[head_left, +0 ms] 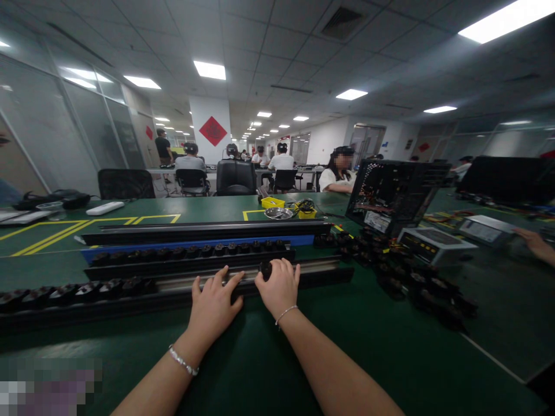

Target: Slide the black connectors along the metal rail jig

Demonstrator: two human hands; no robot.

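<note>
A long black rail (173, 284) with a metallic inner channel lies across the green table, several black modules (87, 292) seated in its left part. My left hand (214, 303) rests on the rail near its middle, fingers spread, holding nothing. Just to the right, my right hand (280, 284) grips a small black module (265, 269) between thumb and fingers, at the rail's channel. Behind lies a second row of black modules (191, 252) in another rail, with a blue strip (303, 240) beside it and a further black rail (208, 230) beyond.
Black modules (416, 277) lie heaped on the right, near a power supply (436, 245) and an open computer case (390, 193). A metal dish (278, 214) and yellow tray (272, 203) stand farther back. Another person's hand (535, 244) reaches in at the right edge.
</note>
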